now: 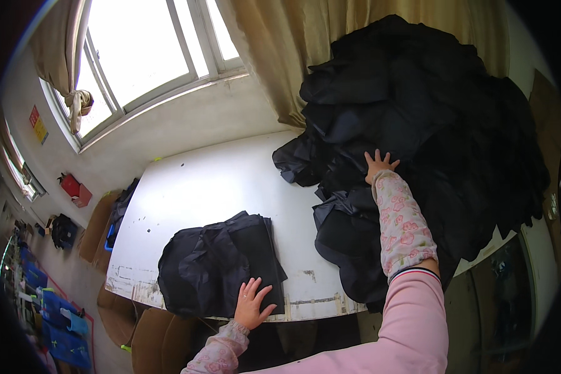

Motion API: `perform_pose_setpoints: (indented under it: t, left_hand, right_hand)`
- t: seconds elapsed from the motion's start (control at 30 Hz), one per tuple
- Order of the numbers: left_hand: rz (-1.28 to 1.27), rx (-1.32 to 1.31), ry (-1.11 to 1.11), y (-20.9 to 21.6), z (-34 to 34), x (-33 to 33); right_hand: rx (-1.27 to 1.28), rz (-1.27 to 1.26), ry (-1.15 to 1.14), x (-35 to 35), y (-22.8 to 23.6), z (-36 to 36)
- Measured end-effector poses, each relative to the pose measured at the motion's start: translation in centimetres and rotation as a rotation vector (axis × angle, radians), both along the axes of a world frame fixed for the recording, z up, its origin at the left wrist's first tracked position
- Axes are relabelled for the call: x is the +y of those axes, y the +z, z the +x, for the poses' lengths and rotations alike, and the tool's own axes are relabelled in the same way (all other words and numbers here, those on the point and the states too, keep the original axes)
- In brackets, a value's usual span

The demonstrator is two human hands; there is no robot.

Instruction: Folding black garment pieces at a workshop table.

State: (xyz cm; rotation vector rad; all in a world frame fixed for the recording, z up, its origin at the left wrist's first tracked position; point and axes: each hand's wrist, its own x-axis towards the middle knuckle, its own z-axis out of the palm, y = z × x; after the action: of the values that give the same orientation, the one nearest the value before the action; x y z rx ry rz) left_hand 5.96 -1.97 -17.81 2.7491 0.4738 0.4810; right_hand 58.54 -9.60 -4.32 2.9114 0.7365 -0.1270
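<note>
A large heap of black fabric pieces (pixel 442 131) rises at the right end of the white table (pixel 218 168). My right hand (pixel 380 164) reaches to its left side, fingers spread, nothing visibly gripped. Nearer to me on the table lies a smaller, flatter stack of black fabric (pixel 215 262), its top layer creased. Over the right front corner of that stack, my left hand (pixel 252 304) has its fingers stretched apart and appears to rest on the cloth. Both forearms wear floral sleeve covers.
Gold curtains (pixel 274 50) hang behind the heap, beside a bright window (pixel 143 50). Brown cardboard boxes (pixel 159 340) stand under the table's front edge. A red box (pixel 76 190) is on the left wall. Blue bins (pixel 65 324) sit at the far left.
</note>
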Motion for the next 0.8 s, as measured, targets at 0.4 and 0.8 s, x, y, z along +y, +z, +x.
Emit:
perform_pose_setpoints:
  t: [0.4, 0.8]
  left_hand:
    - [-0.018, 0.047, 0.035, 0.1, 0.1, 0.1]
    - [0.012, 0.029, 0.033, 0.3, 0.4, -0.1]
  right_hand:
    - [-0.029, 0.072, 0.318, -14.4, 5.3, 2.3]
    - [0.162, -0.302, 0.170, -25.0, 5.5, -4.0]
